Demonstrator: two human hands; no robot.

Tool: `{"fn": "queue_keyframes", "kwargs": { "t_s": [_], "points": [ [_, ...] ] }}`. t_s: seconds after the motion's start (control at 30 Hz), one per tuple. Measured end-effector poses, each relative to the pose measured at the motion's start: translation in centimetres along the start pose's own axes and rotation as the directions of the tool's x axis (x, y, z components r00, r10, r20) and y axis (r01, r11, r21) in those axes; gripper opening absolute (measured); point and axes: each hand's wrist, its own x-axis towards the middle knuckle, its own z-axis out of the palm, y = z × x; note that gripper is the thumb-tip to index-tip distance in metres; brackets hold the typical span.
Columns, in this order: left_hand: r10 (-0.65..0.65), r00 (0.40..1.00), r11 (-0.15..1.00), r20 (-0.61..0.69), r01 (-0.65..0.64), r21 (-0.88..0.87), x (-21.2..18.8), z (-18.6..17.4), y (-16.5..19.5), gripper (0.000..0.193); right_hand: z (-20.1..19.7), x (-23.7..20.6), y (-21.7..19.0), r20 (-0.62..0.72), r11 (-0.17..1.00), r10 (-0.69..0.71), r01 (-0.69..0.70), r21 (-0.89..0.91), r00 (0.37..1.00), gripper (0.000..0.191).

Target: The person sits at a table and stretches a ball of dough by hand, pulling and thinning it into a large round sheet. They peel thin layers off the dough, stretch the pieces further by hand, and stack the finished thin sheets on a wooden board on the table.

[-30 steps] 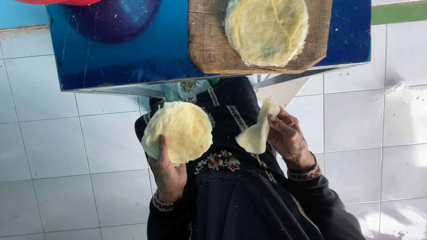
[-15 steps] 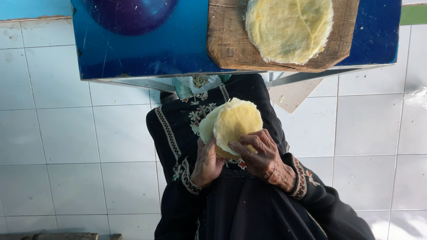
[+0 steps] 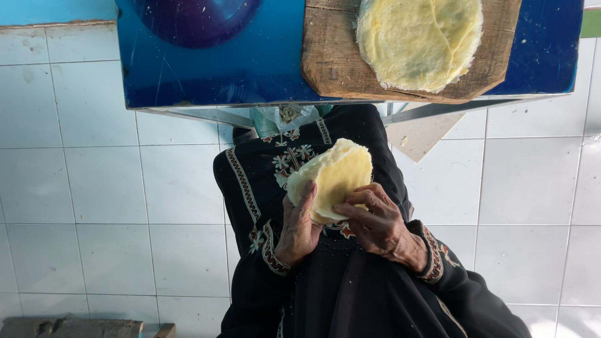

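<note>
Over my lap, both hands hold a pale yellow stack of thin flatbreads (image 3: 335,175), pressed together and curled upward. My left hand (image 3: 299,228) cups the stack from the left, fingers along its edge. My right hand (image 3: 375,222) grips it from the right with fingertips on its front face. I wear a black garment with embroidered cuffs and chest trim (image 3: 282,163). Ahead, another flat round of dough (image 3: 418,39) lies on a worn wooden board (image 3: 332,62).
The wooden board rests on a glossy blue table (image 3: 206,69) with a metal frame, just beyond my knees. White floor tiles (image 3: 94,200) surround me. A grey slab (image 3: 69,327) lies at the lower left; a loose tile piece (image 3: 419,134) sits under the table.
A second ago each hand held a separate flatbread, apart. My hands have come together and the pieces are now stacked in one bundle held by both hands.
</note>
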Motion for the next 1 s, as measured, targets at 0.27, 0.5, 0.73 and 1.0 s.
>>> {"fn": "queue_keyframes", "kwargs": {
  "t_s": [0.27,0.5,0.73,1.0],
  "points": [
    [0.636,0.541,-0.144,0.551,-0.618,0.773,1.1,-1.1,4.3,0.079,-5.2,-4.7,0.4,-0.174,0.654,0.417,-0.162,0.739,0.892,0.027],
    [0.517,0.854,0.846,-0.058,-0.52,-0.116,6.1,4.4,17.0,0.072,-6.8,-6.4,3.7,-0.146,0.422,0.603,-0.158,0.893,0.784,0.025],
    [0.871,0.339,-0.154,0.355,-0.497,0.854,11.0,3.5,22.4,0.068,-6.8,-4.4,3.0,-0.149,0.646,0.485,-0.239,0.725,0.862,0.022],
    [0.205,0.92,0.814,0.334,-0.35,0.464,4.3,4.3,8.5,0.06,-6.6,4.0,-1.5,-0.027,0.979,-0.182,0.178,-0.094,0.983,0.033]
  ]
}}
